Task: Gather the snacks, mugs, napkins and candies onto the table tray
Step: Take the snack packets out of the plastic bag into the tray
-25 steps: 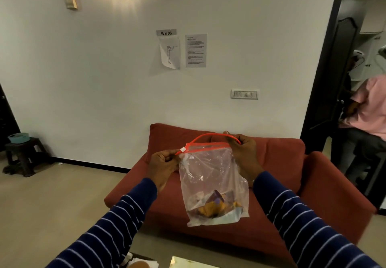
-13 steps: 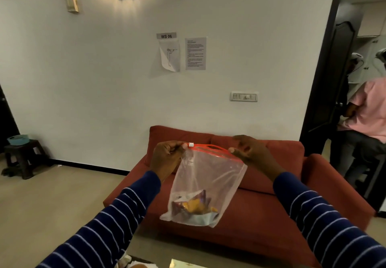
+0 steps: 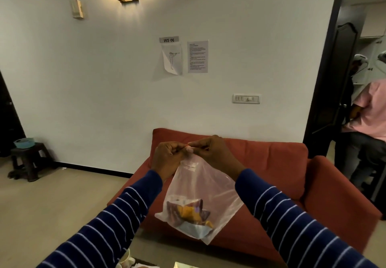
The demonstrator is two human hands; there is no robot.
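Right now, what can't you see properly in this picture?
- Head view: the top of the plastic bag is hidden by the left hand and right hand pinching it.
- The wrapped snacks are blurred behind the plastic; no labels readable.
- The table things are cut off by the bottom edge.
- The text sheet is too small to read.

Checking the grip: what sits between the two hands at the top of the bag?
In the head view, the left hand and right hand nearly touch; only the zip bag's bunched top edge lies between them.
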